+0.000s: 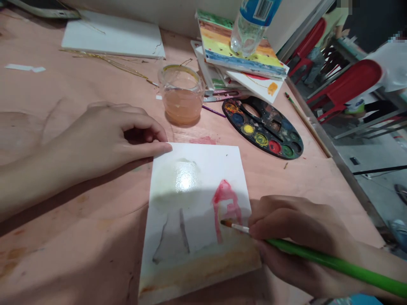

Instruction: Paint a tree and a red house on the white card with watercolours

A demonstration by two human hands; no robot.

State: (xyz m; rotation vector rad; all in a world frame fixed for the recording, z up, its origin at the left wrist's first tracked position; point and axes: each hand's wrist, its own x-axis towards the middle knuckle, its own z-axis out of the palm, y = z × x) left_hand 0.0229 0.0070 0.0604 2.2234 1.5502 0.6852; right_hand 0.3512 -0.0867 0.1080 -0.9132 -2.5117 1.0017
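A white painting (203,169) lies on the table. It bears a wet pale patch, two grey lines, a red house-like shape and a brown band along the bottom. My left hand (127,135) grips its upper left corner, with the thumb on top and the other fingers curled at the edge. In my right hand (292,233) is a paintbrush (318,253) with a green handle, held in a closed grip. Its brown bristles are at the red shape's left wall. The right hand covers part of the painting's right edge.
Behind the painting stand a cup of cloudy water (182,103) and a black paint palette (263,127). A plastic bottle (251,29) rests on stacked paintings (216,46). A white board (111,36) and a phone (47,9) lie at the back left. Red chairs (359,80) and people are beyond the table's right edge.
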